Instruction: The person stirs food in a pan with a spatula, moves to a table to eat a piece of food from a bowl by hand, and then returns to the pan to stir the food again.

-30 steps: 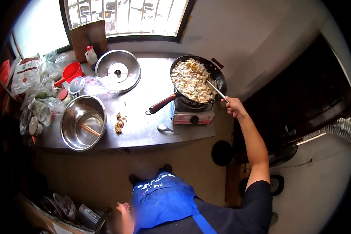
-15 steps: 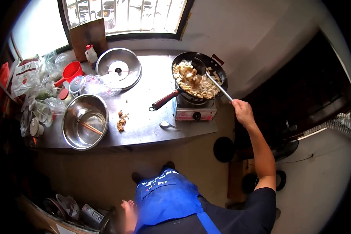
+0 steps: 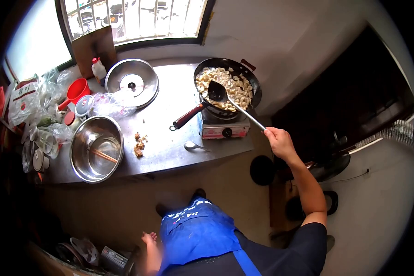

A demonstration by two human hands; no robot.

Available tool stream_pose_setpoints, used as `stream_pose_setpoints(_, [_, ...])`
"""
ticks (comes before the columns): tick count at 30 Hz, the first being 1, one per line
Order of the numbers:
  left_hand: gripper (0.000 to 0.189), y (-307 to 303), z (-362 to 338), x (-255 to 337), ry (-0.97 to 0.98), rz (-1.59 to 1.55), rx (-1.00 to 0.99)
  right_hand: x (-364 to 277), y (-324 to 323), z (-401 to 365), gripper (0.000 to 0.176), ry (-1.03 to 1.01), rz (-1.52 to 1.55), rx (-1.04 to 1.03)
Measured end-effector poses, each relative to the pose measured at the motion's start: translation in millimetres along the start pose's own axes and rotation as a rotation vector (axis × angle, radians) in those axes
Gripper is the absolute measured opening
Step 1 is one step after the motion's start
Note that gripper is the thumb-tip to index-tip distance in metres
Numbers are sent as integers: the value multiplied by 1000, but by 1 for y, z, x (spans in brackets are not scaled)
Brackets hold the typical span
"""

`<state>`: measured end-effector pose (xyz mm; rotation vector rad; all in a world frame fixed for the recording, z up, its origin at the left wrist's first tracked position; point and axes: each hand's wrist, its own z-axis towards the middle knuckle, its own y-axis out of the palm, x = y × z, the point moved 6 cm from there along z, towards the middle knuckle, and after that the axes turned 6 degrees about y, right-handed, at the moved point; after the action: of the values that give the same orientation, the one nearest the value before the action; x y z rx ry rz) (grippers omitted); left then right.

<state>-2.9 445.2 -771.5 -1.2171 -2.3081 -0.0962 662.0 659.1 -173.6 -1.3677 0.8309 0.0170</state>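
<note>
My right hand [image 3: 281,145] is wrapped round the end of a long-handled spatula [image 3: 246,115]. Its dark, broad head rests on pale, chunky food pieces [image 3: 232,85] in a black wok [image 3: 256,94]. Under the wok is a portable gas stove [image 3: 224,132] with a knob on its front, at the right end of the steel counter. The wok's dark wooden handle [image 3: 188,117] points toward me to the left, with no hand on it. Down beside the blue apron [image 3: 198,230] hangs my left hand [image 3: 149,238], empty, its fingers loosely apart.
On the metal counter [image 3: 170,92] lie a spoon [image 3: 195,146] and brown food scraps [image 3: 140,145]. A steel bowl [image 3: 96,149] holds chopsticks. Behind are a pan lid [image 3: 132,85], a red ladle cup [image 3: 77,90], plastic bags [image 3: 27,99] and a cutting board [image 3: 94,50].
The spatula head has come from the wok's back toward its front left, turned over onto the food. My right hand moved slightly lower and left. The camera view shifted a little.
</note>
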Motion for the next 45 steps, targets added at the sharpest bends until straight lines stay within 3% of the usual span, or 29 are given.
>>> stream_pose_setpoints(5, [46, -12, 2, -13, -103, -1, -13, -3, 12, 0, 27, -132, -269, 153])
stream_pose_setpoints(8, [58, -12, -13, -10, -13, 43, 80, 12, 16, 8, 25, -128, -377, 224])
stream_pose_setpoints(21, [47, -9, -11, -13, -35, -14, 21, 35, -33, 42, 32, -45, -355, 413])
stream_pose_setpoints(23, [57, -8, -15, -14, 8, 24, 86, 36, -34, 51, 33, -14, -369, 397])
stream_pose_setpoints(29, [55, -4, -18, -17, 28, -8, 58, 56, -23, 70, 35, 26, -450, 368])
stream_pose_setpoints(32, [53, -7, -21, -18, 33, -15, 78, 66, -16, 74, 34, -45, -402, 356])
stream_pose_setpoints(34, [53, -11, -21, -21, 28, -18, 88, 80, -6, 68, 32, 450, 323, 34])
stream_pose_setpoints(37, [53, -13, -22, -29, 8, -30, 101, 75, 9, 62, 30, 522, 558, -9])
stream_pose_setpoints(41, [53, -19, -21, -36, -26, -13, 82, 67, 31, 61, 26, 453, 675, -101])
stream_pose_setpoints(45, [53, -26, -13, -36, -56, -21, 71, 46, 40, 55, 29, 324, 481, 0])
